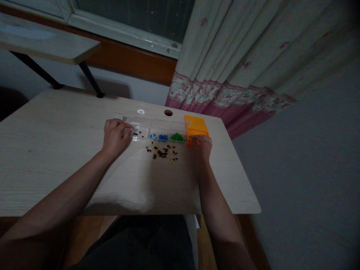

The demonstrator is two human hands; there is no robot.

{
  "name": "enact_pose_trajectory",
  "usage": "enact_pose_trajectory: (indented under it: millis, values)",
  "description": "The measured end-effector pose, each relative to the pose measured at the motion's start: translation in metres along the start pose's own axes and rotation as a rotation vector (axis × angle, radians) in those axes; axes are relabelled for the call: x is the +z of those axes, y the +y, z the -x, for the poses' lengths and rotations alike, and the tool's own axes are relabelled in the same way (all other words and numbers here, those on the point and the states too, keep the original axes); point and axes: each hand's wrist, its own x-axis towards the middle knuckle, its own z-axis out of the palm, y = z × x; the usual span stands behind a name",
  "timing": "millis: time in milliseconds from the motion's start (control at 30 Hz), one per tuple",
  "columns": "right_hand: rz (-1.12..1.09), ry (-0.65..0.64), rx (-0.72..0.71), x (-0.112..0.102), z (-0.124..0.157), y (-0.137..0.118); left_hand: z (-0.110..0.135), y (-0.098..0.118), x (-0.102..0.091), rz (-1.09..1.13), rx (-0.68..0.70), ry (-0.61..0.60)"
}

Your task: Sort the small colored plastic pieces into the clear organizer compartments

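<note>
A pale wood-grain surface (64, 157) spreads across the scene, with a patterned curtain (225, 63) hanging beyond its far right edge. At the far left, a raised shelf (53, 43) stands over it on dark legs. In the middle, toward the far edge, lies a clear box (144, 131) divided into compartments, its length running left to right. At its right end sits a bright orange case (196, 125).

The left hand (116, 135) is at the box's left end, its fingers curled and the thumb close to the forefinger — whether they grip a small piece, I cannot tell. The right hand (203, 147) is at the near side of the orange case, fingers bent among orange pieces (198, 142); their gap and any hold are too small to make out.

Dark brown pieces (162, 153) lie loose just nearer than the box, with a few more in its left compartment. Green pieces (177, 137) are heaped toward the right — blue pieces (163, 137) fill part of the compartment between. Tiny yellow pieces (172, 160) are mixed among the loose brown ones.
</note>
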Motion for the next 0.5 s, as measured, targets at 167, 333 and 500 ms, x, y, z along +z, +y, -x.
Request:
enact_pose_trajectory:
  millis: [167, 333, 500]
  values:
    - [-0.019, 0.009, -0.005, -0.002, 0.001, -0.003, -0.001, -0.003, 0.001, -0.005, 0.015, -0.009]
    - [-0.076, -0.002, -0.117, -0.003, 0.003, -0.015, 0.001, 0.007, -0.003, -0.009, 0.081, -0.008]
    - [-0.174, -0.094, -0.353, 0.001, 0.017, -0.047, 0.006, 0.024, -0.003, 0.085, 0.326, -0.265]
